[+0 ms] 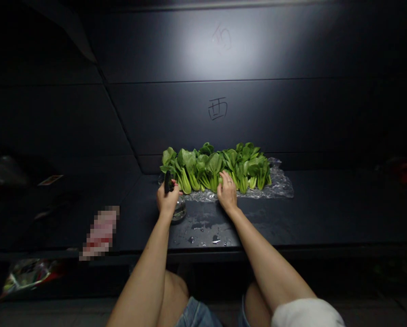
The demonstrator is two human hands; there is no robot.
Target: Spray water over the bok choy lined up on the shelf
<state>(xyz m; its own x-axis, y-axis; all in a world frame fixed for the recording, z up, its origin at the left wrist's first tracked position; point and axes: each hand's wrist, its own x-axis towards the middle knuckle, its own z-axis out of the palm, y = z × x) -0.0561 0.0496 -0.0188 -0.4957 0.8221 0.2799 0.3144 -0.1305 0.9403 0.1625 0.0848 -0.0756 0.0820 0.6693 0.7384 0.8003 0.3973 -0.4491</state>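
Note:
Several heads of bok choy (214, 165) stand in a row against the back wall, leaves up and pale stems down, on a sheet of clear plastic (281, 184). My left hand (168, 195) is closed round the black head of a spray bottle (179, 211), at the left end of the row. The bottle's clear body shows partly below the hand. My right hand (228, 193) touches the stems near the middle of the row, its fingers bent round a bok choy head and partly hidden by the leaves.
Water drops and small puddles (208, 231) lie on the dark shelf (312, 218) in front of the greens. A dark panel with a character drawn on it (218, 108) rises behind. At the lower left is a plastic-wrapped bundle (29, 274), with a small card (50, 180) above.

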